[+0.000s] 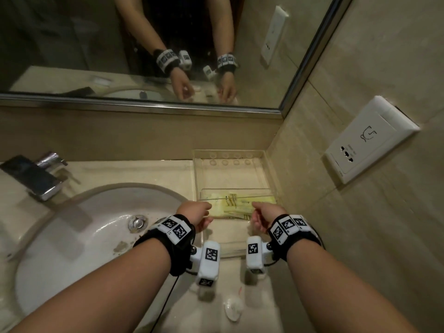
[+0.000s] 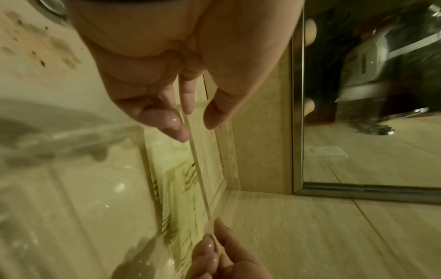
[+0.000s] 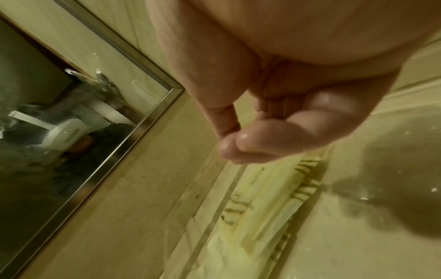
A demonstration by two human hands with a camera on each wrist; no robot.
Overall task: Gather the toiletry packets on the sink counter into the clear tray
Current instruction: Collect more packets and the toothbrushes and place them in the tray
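Observation:
The clear tray (image 1: 262,169) stands in the counter's back right corner. Several yellow toiletry packets (image 1: 230,207) lie in its near section, also seen in the wrist views (image 2: 181,198) (image 3: 262,217). A thin clear divider edge (image 1: 240,197) (image 2: 200,179) runs across above them. My left hand (image 1: 204,213) (image 2: 195,122) has fingers and thumb on either side of its left end, the thumb slightly off it. My right hand (image 1: 258,216) (image 3: 232,143) pinches the right end, thumb against fingertips. The right hand shows again (image 2: 214,245) at the bottom of the left wrist view.
The white sink basin (image 1: 96,224) and chrome faucet (image 1: 40,179) lie to the left. A mirror (image 1: 144,56) runs along the back wall. The tiled side wall carries a white socket (image 1: 367,140). A small clear wrapper (image 1: 233,308) lies on the near counter.

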